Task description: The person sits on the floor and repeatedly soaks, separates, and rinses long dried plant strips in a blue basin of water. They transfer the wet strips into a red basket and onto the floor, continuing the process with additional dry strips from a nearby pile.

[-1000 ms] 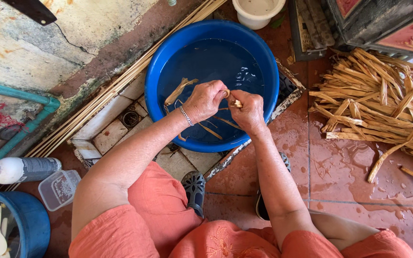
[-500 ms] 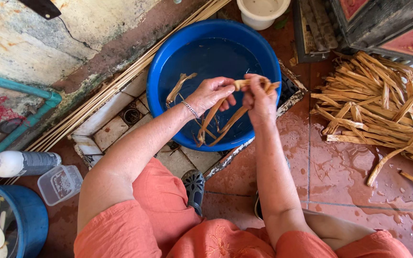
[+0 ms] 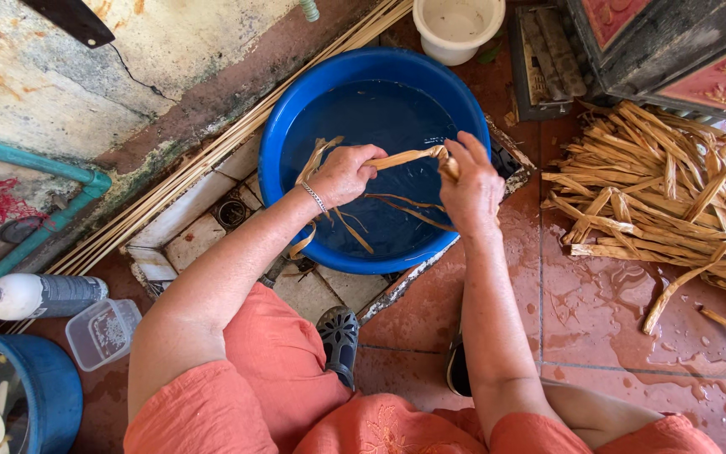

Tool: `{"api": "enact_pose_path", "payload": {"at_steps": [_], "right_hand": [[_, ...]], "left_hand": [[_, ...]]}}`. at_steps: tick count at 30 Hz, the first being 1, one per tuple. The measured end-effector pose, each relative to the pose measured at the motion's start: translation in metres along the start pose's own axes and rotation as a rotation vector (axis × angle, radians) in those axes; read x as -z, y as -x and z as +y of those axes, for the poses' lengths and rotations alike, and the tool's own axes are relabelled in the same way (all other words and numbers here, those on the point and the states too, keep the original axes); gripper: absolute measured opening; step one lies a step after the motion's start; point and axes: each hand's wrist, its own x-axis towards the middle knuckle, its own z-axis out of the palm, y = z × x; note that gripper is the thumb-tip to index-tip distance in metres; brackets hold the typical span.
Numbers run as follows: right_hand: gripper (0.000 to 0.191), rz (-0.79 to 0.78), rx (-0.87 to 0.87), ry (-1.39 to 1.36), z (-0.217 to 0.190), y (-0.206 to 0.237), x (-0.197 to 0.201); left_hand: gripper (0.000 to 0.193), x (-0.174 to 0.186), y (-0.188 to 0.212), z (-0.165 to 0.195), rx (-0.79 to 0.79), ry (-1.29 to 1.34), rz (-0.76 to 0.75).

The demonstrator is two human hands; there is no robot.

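The person is crouching over a blue basin (image 3: 283,134) of water, and both hands are working one wet, tan fibre strip (image 3: 405,157) just above the water. The left hand (image 3: 342,174) is closing its grip around the strip's near end, fingers curled together on it, while the right hand (image 3: 470,181) is pinching the other end between thumb and fingertips, clamped at the spot where the strip is bunching into a small twist. The strip's long axis is running almost level from left to right, stretched between the two grips, and it is sitting over the middle of the basin, nearer its right rim. Both hands are on it alike, one at each end. Looser strips (image 3: 405,210) are trailing from under the left hand and floating in the water below. To the right, well apart from the basin, a pile of dry strips (image 3: 674,193) is lying on the wet red tiled floor (image 3: 598,328). A white bucket (image 3: 457,27) is standing just beyond the basin's far rim, and long thin canes (image 3: 178,181) are leaning along the wall to the left.
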Motion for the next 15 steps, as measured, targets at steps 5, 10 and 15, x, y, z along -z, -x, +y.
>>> {"api": "enact_pose_path", "payload": {"at_steps": [5, 10, 15], "right_hand": [[0.057, -0.236, -0.076, 0.059, -0.022, 0.002, 0.014], [0.052, -0.278, -0.022, -0.089, -0.025, 0.0, 0.019], [0.045, -0.321, -0.111, -0.399, -0.03, 0.0, 0.014]], "left_hand": [[0.022, 0.006, 0.008, 0.015, -0.269, -0.323, 0.117], [0.027, 0.004, 0.009, 0.022, -0.309, -0.404, 0.149], [0.033, 0.006, 0.01, 0.033, -0.381, -0.337, 0.088]]}}
